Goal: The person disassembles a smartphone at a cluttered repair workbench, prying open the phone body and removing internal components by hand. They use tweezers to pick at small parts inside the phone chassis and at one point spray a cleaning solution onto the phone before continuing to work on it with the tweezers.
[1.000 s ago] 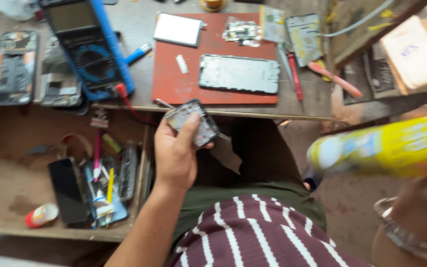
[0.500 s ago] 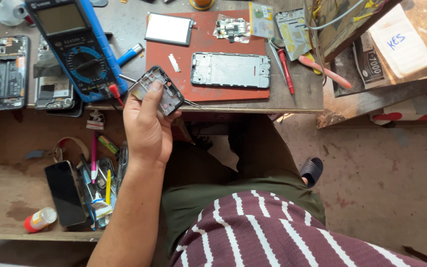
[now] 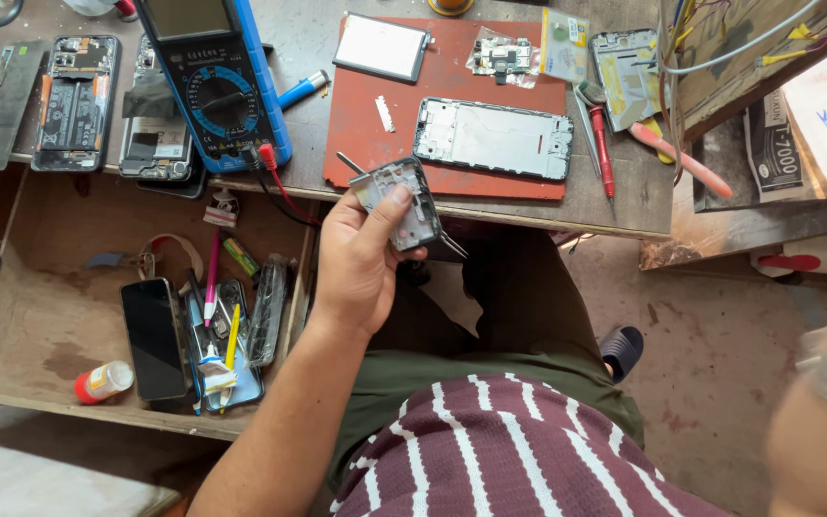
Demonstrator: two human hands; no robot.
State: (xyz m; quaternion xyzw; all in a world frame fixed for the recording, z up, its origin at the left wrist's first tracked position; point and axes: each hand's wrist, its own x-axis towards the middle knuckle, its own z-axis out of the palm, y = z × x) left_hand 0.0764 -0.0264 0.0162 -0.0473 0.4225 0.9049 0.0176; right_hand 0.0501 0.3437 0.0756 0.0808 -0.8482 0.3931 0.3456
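The left hand point(image 3: 361, 263) grips a small grey phone part point(image 3: 402, 201) just below the bench point(image 3: 614, 196) edge; the red mat point(image 3: 452, 115) lies beyond.

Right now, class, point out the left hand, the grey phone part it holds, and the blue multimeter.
left hand point(image 3: 361, 263), head view, on the back of the hand.
grey phone part point(image 3: 412, 206), head view, on its inner face.
blue multimeter point(image 3: 214, 91), head view, on its dial.

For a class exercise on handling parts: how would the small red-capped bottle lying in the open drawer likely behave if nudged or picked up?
The small bottle lies on its side on the drawer floor, and its round body suggests it would probably roll if nudged. It looks like thin plastic, so likely light and fairly sturdy. The dark phone lying right beside it would probably stop a roll that way.
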